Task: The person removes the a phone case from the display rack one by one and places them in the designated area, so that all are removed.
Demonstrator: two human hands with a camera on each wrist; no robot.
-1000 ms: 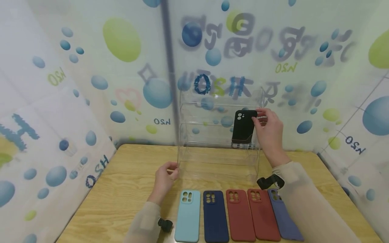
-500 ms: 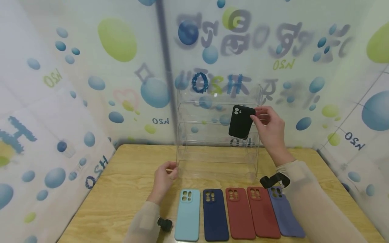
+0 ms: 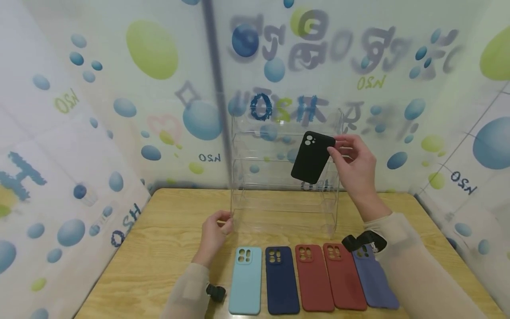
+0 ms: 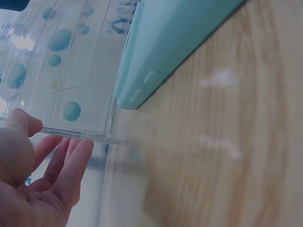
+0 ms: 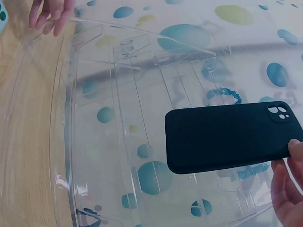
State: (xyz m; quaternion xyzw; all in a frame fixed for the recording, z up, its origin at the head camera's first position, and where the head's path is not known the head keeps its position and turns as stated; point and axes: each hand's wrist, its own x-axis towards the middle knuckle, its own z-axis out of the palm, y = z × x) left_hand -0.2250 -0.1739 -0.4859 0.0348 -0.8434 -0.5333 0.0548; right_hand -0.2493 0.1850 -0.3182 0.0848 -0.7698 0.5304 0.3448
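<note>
A black phone case [image 3: 312,157] hangs tilted in front of the clear tiered display rack [image 3: 284,217]. My right hand [image 3: 356,170] pinches its upper right edge between thumb and fingers, and the right wrist view shows the case [image 5: 227,137] apart from the shelves. Low on the rack's left side, my left hand [image 3: 215,232] pinches the edge of the side panel. In the left wrist view the thumb lies on one face of that clear panel [image 4: 71,130] and the fingers on the other.
Along the table front [image 3: 131,274] lies a row of phone cases: light blue [image 3: 245,283], navy [image 3: 283,283], red [image 3: 315,281], a second red [image 3: 345,279] and purple-blue [image 3: 374,281], partly behind the right sleeve. A patterned curtain [image 3: 167,110] hangs behind the rack.
My right hand has lifted the black case up from the rack's shelf, and the case has tilted, its lower end swinging left. My left hand stays on the rack's side.
</note>
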